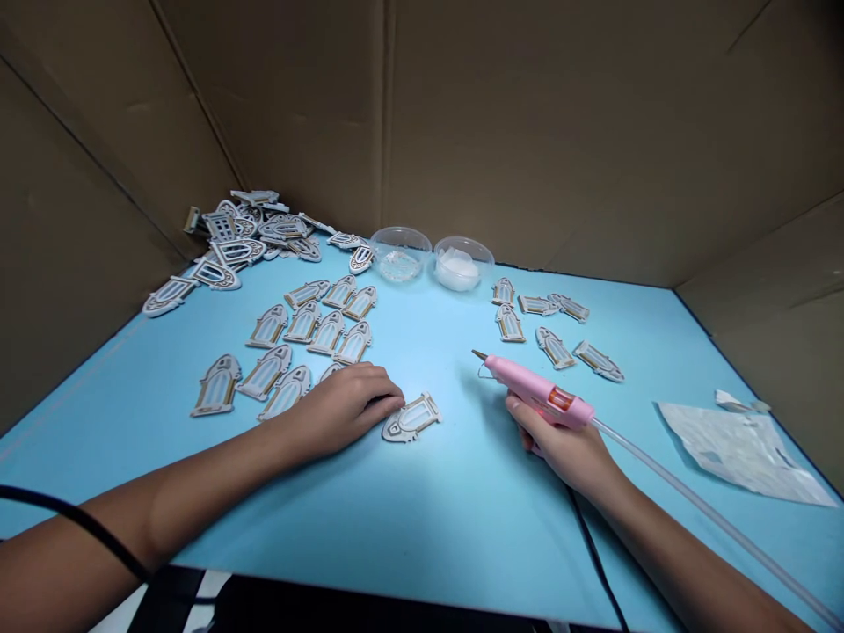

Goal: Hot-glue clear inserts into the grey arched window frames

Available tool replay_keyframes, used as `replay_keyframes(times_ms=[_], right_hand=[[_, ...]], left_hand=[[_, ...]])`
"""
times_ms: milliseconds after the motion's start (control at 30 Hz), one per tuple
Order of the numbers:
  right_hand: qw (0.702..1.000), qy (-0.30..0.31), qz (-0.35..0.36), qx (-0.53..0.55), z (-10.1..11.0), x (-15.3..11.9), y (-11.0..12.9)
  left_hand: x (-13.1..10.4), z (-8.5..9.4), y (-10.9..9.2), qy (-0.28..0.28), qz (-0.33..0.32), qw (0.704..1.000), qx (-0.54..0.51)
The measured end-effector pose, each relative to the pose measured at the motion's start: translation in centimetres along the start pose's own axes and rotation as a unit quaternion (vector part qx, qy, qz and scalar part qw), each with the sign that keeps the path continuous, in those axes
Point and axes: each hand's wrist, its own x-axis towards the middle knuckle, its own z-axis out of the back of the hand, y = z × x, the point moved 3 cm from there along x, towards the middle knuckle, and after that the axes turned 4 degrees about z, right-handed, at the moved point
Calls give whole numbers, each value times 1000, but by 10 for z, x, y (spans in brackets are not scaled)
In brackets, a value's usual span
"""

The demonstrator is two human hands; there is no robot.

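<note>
My left hand (361, 397) rests low over the table with its fingers curled together. Its thumb and fingertips are at the upper left edge of a small arched window piece (413, 418), white and grey with gold trim, lying tilted on the blue table. In my right hand (571, 448) is a pink hot glue gun (535, 387), nozzle pointing up and left, apart from the piece. A long translucent glue stick (692, 497) runs out of its back. Several similar window pieces (328, 333) lie around and partly behind my left hand.
A heap of window pieces (254, 230) fills the back left corner. Two clear round tubs (400, 251) stand at the back; the right one holds something white. More pieces (555, 347) lie at the right, near a crumpled plastic bag (738, 448). Cardboard walls (527, 132) enclose the table.
</note>
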Motion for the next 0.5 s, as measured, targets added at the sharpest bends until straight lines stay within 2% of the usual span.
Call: replay_keyframes(times_ms=[133,267,500], right_hand=[[1000,5,-13,-20,0,2,-5],[999,4,-21,-33,0,4,-9],[999,0,-25,-46,3,7,-18]], left_hand=[[1,-3,-4,-23,45,999,6],[2,-2,-6,-23,47,998,43],[0,20,1,-72,97,983,136]])
